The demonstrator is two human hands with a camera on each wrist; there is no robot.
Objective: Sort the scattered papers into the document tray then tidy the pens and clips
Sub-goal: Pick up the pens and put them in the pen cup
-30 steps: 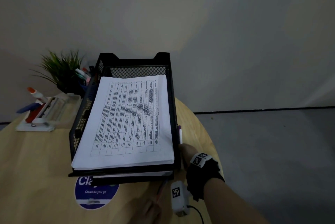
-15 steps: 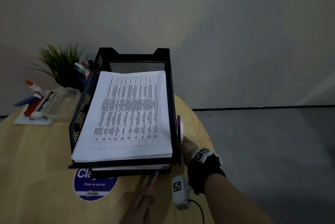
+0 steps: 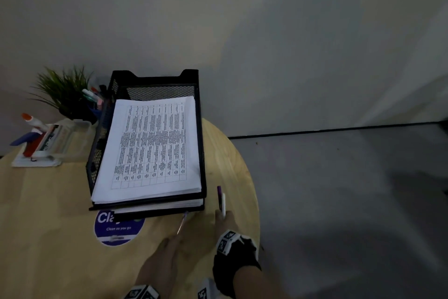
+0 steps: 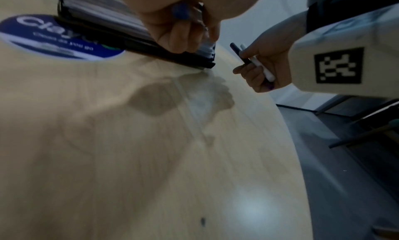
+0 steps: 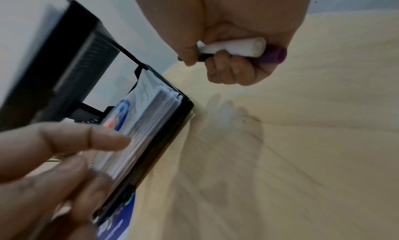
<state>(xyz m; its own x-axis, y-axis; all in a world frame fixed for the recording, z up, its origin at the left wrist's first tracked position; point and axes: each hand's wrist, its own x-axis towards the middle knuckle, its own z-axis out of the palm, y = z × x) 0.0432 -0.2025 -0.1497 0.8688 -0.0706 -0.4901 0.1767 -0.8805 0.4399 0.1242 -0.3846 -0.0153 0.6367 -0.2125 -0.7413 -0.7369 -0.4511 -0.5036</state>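
Note:
The black mesh document tray (image 3: 201, 143) holds a stack of printed papers (image 3: 150, 148); a lower tier also holds sheets. Just right of the tray's front corner, my right hand (image 3: 224, 220) grips two pens together, a purple-capped pen (image 5: 274, 56) and a white marker (image 5: 235, 47), which point away from me. My left hand (image 3: 167, 250) is in front of the tray and pinches a thin pen (image 3: 181, 223), its tip near the tray's front edge. In the left wrist view the left-hand fingers (image 4: 183, 32) curl round that pen's blue grip (image 4: 181, 13).
A round blue sticker (image 3: 116, 231) lies half under the tray on the wooden round table (image 3: 48, 226). Behind the tray stand a potted plant (image 3: 63, 88) and a cup of pens (image 3: 93, 98). A white organiser with markers (image 3: 38, 146) sits far left. The table edge drops to floor at right.
My right hand has drawn back from the tray's right side with the two pens. My left hand has come forward into view with the thin pen.

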